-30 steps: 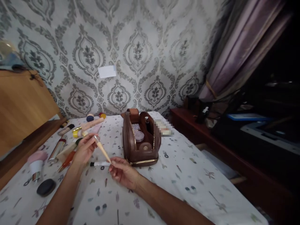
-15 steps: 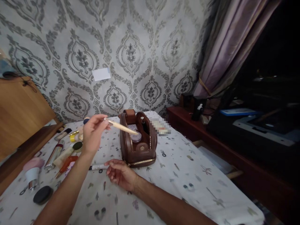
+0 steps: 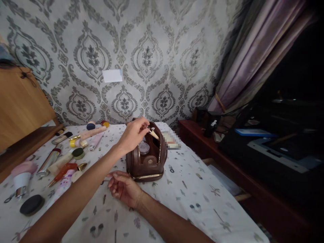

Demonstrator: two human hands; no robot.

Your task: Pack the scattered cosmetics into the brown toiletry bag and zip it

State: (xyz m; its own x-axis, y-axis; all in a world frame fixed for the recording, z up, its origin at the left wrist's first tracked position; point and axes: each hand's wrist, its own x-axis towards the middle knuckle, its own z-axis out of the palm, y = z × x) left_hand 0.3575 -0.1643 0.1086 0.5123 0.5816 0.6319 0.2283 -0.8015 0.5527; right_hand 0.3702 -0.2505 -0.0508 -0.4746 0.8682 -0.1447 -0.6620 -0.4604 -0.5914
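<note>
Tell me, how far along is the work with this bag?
A round container already sits in the open brown bag. The left hand holds a slim pale stick at its opening. Apparently left: the pink-topped item, black disc and others on the table.

a home, with patterned wallpaper (image 3: 146,57) and a gathered curtain (image 3: 238,64).

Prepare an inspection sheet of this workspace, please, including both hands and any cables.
Surface: patterned white cloth, lightly creased.
Things: pale stick in the left hand, at the mouth of the open brown bag; round compact inside.
Clutter: tubes, pink-topped brush and black round case, spread at left.
Hands: left pinches the stick; right hand lies before the bag, fingers curled, grip unclear.
Cables: thin dark cable above the red shelf; dark cord on the wooden panel.
Surroundings: patterned wall, purple curtain.
</note>
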